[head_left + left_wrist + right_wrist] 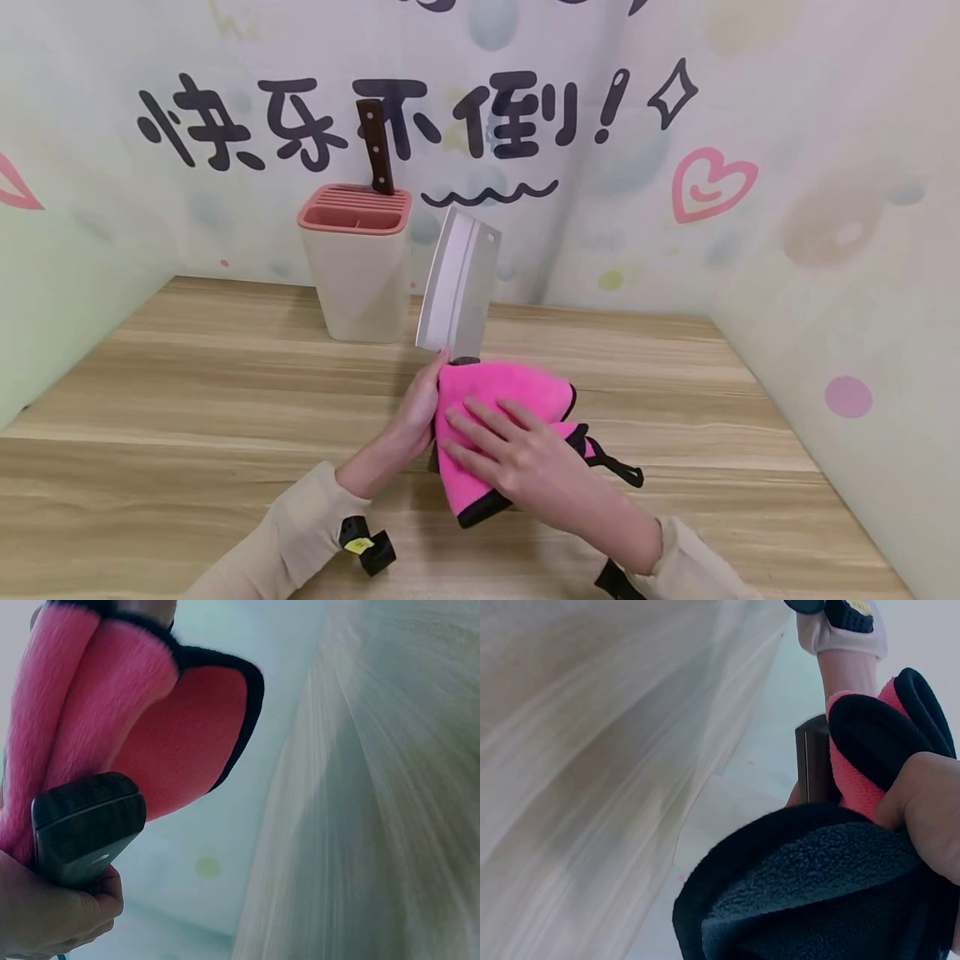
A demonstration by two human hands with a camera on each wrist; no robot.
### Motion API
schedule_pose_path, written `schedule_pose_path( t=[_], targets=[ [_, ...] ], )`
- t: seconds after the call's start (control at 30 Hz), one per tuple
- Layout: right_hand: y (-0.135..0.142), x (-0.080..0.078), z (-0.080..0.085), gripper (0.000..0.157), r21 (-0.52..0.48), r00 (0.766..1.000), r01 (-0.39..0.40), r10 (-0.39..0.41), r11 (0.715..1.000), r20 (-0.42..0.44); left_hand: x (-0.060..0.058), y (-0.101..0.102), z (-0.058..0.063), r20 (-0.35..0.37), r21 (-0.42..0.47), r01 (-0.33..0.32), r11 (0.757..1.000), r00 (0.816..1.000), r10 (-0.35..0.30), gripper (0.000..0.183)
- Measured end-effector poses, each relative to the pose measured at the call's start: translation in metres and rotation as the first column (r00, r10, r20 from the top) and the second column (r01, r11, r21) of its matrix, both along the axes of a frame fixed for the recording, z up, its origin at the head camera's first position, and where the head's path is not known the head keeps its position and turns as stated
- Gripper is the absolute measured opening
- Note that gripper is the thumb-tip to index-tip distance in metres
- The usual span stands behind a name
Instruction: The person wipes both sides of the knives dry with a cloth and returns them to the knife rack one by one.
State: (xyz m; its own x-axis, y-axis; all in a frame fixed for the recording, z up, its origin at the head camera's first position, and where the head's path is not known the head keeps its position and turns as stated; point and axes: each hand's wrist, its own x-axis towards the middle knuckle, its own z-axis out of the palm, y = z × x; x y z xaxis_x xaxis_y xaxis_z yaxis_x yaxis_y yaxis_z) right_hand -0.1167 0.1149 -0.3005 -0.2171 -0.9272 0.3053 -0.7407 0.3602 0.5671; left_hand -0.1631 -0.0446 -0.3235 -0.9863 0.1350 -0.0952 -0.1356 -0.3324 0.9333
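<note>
A cleaver point(471, 283) stands upright over the table, its broad steel blade pointing up in the head view. My left hand point(408, 412) grips its dark handle point(86, 832), the thumb close to the base of the blade. A pink cloth point(517, 385) with black edging and a black loop lies folded against the handle. My right hand point(517, 454) holds this cloth from the right, fingers spread over its pink face. In the right wrist view, the thumb is tucked into the folds, and the cloth's dark fleecy side point(810, 870) shows. Cloth covers much of the handle.
Behind the cleaver, to its left, stands a white knife block point(360, 287) with a pink slotted top. One brown-handled knife point(377, 148) sits in it. The wood-grain table point(187, 400) meets a printed backdrop point(600, 217) at the back and sides.
</note>
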Motion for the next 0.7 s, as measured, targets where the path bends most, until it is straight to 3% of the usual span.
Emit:
schedule_pose_path(
  t=[0.43, 0.7],
  targets=[
    [0.006, 0.005, -0.007, 0.035, 0.013, 0.985, -0.145, 0.146, 0.989, -0.093, -0.002, -0.003, 0.004, -0.021, -0.019, 0.042, 0.999, 0.999, -0.042, 0.029],
    [0.009, 0.007, -0.012, 0.041, -0.011, 0.980, -0.192, 0.191, 0.981, -0.056, -0.002, -0.004, 0.007, -0.051, 0.015, 0.068, 0.998, 0.996, -0.067, 0.032]
  ],
)
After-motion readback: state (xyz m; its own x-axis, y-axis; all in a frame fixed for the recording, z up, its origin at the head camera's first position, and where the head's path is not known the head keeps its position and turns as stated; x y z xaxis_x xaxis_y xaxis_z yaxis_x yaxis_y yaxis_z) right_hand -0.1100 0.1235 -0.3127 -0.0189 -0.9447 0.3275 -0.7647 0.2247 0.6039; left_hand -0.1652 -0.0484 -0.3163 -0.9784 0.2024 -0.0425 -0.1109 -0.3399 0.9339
